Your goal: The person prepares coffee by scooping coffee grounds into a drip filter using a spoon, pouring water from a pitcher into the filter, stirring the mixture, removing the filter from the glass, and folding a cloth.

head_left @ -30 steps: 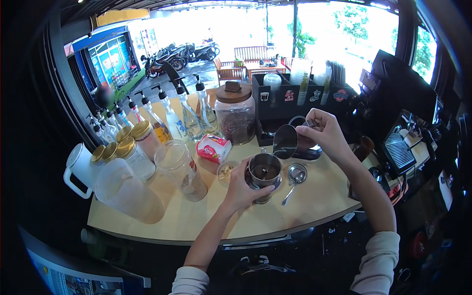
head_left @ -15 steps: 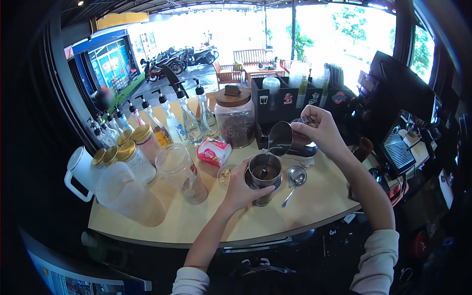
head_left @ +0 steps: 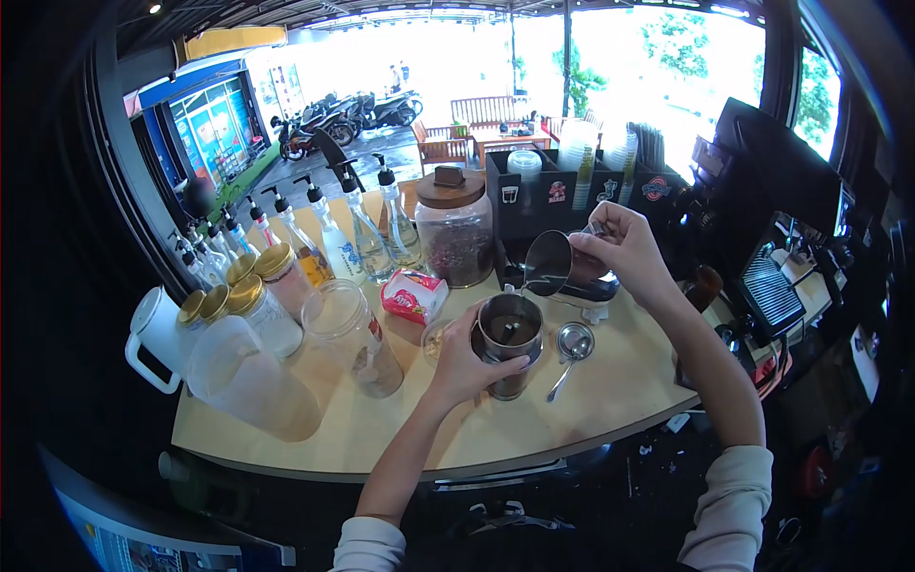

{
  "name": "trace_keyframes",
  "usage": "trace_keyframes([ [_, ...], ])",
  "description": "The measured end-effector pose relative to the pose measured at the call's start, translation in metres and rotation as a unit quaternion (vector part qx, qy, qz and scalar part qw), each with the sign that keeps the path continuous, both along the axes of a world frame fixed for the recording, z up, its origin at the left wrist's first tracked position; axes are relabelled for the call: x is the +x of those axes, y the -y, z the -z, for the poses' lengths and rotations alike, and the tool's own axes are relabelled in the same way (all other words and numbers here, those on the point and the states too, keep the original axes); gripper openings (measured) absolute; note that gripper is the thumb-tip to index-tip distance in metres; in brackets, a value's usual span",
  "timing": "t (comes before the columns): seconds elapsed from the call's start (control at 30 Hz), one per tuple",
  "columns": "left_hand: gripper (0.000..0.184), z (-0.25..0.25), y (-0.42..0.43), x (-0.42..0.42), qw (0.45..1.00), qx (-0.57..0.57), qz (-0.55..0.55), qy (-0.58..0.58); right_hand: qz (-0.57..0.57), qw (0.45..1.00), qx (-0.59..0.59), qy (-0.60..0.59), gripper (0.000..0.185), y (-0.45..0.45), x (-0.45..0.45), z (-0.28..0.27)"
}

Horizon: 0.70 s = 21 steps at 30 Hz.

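Note:
My left hand (head_left: 467, 364) is wrapped round an upright metal cup (head_left: 510, 379) that holds dark liquid with pale reflections on its surface. Above its far right rim, a metal pitcher (head_left: 551, 264) is tilted with its mouth toward the cup, and a thin stream seems to run from its lip. The fingers of my right hand (head_left: 618, 246) are closed on the pitcher's handle. Just right of the cup, a small metal strainer (head_left: 575, 341) lies on the counter. A small bowl of pale pieces (head_left: 435, 343) is partly hidden behind my left hand.
Left on the counter (head_left: 448, 448) stand a clear jar (head_left: 355, 334), a frosted pitcher (head_left: 250, 381), gold-lidded jars (head_left: 250, 297) and several pump bottles (head_left: 345, 243). Behind are a red-and-white packet (head_left: 414, 296), a wooden-lidded jar (head_left: 455, 234) and a black cup organizer (head_left: 534, 195).
The tilted pitcher has shifted slightly right, and its mouth has turned a little. The cup in my left hand has moved slightly left and up.

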<state>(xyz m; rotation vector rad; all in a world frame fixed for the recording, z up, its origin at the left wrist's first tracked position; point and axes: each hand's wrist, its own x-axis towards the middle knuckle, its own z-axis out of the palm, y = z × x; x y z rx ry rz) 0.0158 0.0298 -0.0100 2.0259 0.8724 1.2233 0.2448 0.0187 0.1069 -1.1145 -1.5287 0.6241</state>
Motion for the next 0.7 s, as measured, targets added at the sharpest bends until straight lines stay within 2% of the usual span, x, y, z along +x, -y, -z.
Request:
trace_keyframes([
  [0.17,0.081,0.008,-0.007,0.000,1.000,0.003,0.007,0.027,-0.003,0.999,-0.009,-0.043,0.022,0.009,0.004,0.002],
  [0.23,0.081,0.008,-0.008,0.000,1.000,0.011,0.006,0.022,-0.011,0.992,-0.031,-0.122,0.020,0.015,0.007,0.005],
  [0.33,0.081,0.008,-0.010,0.000,0.999,0.030,-0.004,0.012,-0.001,0.987,-0.031,-0.159,0.019,0.021,0.026,0.021],
  [0.37,0.080,0.008,-0.011,0.001,0.999,0.041,-0.011,0.006,0.000,0.987,-0.030,-0.159,0.019,0.023,0.032,0.029],
  [0.47,0.080,0.006,-0.011,0.000,0.999,0.030,-0.012,0.004,0.057,0.964,-0.048,-0.256,0.020,0.035,0.049,0.056],
  [0.57,0.081,-0.006,-0.007,-0.001,1.000,0.027,-0.001,-0.001,0.098,0.947,-0.025,-0.305,0.020,0.039,0.080,0.102],
  [0.7,0.079,-0.007,-0.010,-0.004,0.999,0.047,-0.013,-0.005,0.152,0.931,-0.037,-0.330,0.020,0.048,0.119,0.159],
])
